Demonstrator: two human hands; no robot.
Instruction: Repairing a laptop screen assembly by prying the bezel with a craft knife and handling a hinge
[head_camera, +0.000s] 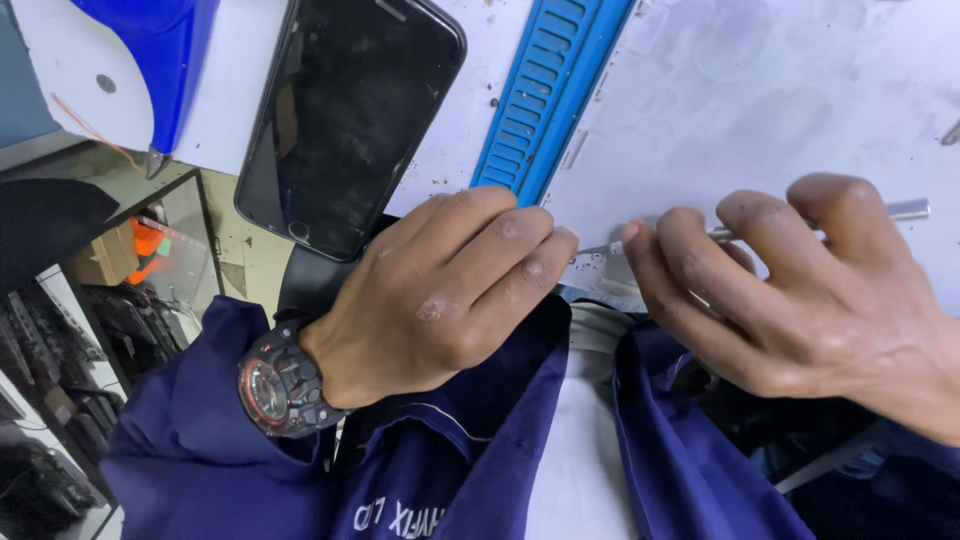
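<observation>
pinching a slim metal tool (800, 224) lying left-right, tip leftward, right hand (800, 300); left hand (440, 290) curled, contents hidden.

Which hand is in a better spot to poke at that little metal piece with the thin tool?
Probably the right hand: it holds the thin metal tool, whose tip touches the small metal part. The left hand grips no tool and rests its fingertips on the part.

The left hand (440, 290) covers whatever small part it presses, and the right hand (800, 290) hides the middle of the metal tool (905, 210). Above the left hand, the phone (350, 120) and blue strip (545, 90) run off the top edge. The tool's tip between the hands is too small to make out.
</observation>
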